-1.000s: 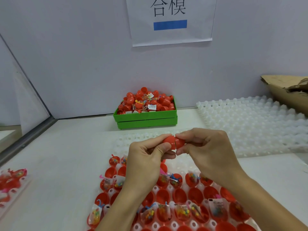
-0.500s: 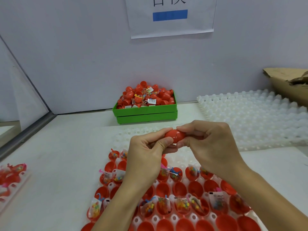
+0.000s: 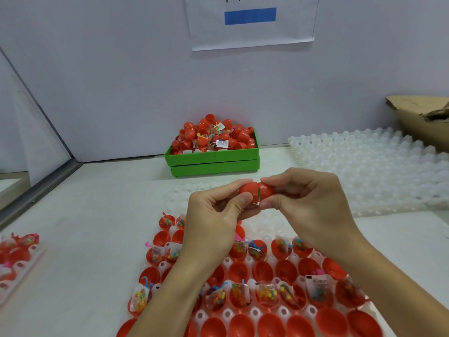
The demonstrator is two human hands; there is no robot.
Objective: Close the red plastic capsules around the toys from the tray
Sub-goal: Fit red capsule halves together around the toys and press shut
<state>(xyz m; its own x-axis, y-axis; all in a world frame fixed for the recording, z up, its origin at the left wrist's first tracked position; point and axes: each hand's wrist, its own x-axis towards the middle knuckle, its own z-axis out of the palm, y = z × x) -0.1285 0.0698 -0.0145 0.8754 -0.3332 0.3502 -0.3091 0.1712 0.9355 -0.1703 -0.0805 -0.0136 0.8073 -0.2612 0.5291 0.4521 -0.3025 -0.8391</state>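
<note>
Head view: held above the bench [image 3: 73, 239], a red capsule [image 3: 256, 192] pinched between both hands. Left hand [image 3: 213, 222] curled round the left half, thumb pressing its front. Right hand [image 3: 308, 203] gripping the right half with thumb and fingertips. Halves meeting at a seam with a thin sliver of green and white showing in it, so not fully closed. Below the hands, a white tray [image 3: 243, 314] on the bench holding rows of open red capsule halves [image 3: 269, 327], some bare, some carrying small bagged toys [image 3: 267, 294] with coloured beads. Behind, near the wall, a green bin [image 3: 213, 158] heaped with red capsules and loose packets. To the right, a white dimpled tray [image 3: 376, 166] lying apart from the filled one, with a brown cardboard box [image 3: 422, 120] at its far edge. At the left border, another tray [image 3: 17, 259] of red pieces, partly cut off. On the wall, a paper sign [image 3: 252, 23] with a blue bar.
</note>
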